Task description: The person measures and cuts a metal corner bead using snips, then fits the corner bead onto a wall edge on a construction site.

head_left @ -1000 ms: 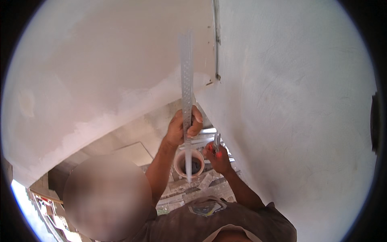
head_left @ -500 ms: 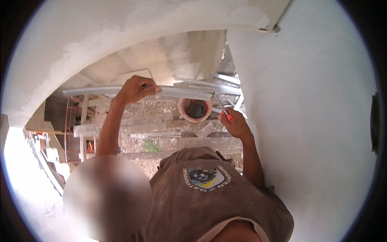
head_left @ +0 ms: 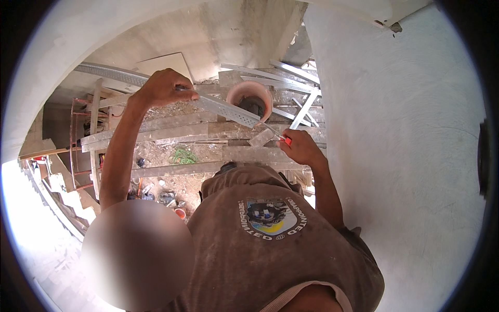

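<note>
My left hand [head_left: 165, 89] is closed on a long, perforated metal corner bead [head_left: 226, 110], thumb and fingers pinching it near its middle. The bead slants from upper left down to its right end. My right hand [head_left: 302, 147] is wrapped round a red-handled tool [head_left: 287, 140] with a slim metal front part; its exact kind does not show. Its tip meets or lies very near the bead's right end. Just beyond that end stands a reddish bucket [head_left: 234, 93] with dark grey stuff inside.
Wooden planks [head_left: 156, 130] form a platform below, with gaps showing rubble beneath. Several metal profiles [head_left: 291, 78] lie at the far right. A pale wall [head_left: 395, 145] rises close on my right. A reddish metal frame [head_left: 74, 140] stands at the left, and green cord [head_left: 183, 155] lies lower down.
The bead has tilted, its left part rising and its right end moving slightly left. My right hand and the tool have shifted slightly up and left. The view has also shifted.
</note>
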Available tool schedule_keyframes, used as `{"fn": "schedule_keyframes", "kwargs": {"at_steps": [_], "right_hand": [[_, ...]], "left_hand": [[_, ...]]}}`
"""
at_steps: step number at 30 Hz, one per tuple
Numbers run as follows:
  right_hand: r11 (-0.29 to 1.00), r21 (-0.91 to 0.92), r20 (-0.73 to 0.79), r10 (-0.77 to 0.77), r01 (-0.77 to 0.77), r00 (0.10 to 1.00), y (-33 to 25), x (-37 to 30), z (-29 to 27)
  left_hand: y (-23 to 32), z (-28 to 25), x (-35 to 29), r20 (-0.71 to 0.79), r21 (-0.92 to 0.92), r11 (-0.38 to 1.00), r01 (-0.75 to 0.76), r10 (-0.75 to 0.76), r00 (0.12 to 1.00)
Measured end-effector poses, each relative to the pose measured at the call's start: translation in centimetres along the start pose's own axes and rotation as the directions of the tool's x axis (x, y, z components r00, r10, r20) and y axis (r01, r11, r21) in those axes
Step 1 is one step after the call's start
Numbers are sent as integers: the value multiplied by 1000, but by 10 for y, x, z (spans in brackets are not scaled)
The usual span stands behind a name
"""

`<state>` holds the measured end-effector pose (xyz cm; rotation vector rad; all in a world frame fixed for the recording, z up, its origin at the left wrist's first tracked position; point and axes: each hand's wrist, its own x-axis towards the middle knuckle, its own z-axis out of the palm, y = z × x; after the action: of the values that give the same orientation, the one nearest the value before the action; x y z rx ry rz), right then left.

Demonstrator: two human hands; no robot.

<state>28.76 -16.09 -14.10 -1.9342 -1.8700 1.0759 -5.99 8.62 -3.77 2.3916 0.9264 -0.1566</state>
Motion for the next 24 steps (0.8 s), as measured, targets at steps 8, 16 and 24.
{"fn": "schedule_keyframes", "kwargs": {"at_steps": [8, 16, 24], "right_hand": [[997, -73, 57, 28, -23, 998, -7, 0, 6], [996, -86, 74, 20, -14, 997, -18, 0, 9], [994, -99, 113, 63, -51, 992, -26, -3, 10]], "left_hand": [[-11, 3, -2, 15, -17, 999, -43, 44, 999], [-15, 7, -7, 36, -11, 998, -59, 60, 998], [-25, 13, -10, 34, -26, 999, -45, 46, 998]]}}
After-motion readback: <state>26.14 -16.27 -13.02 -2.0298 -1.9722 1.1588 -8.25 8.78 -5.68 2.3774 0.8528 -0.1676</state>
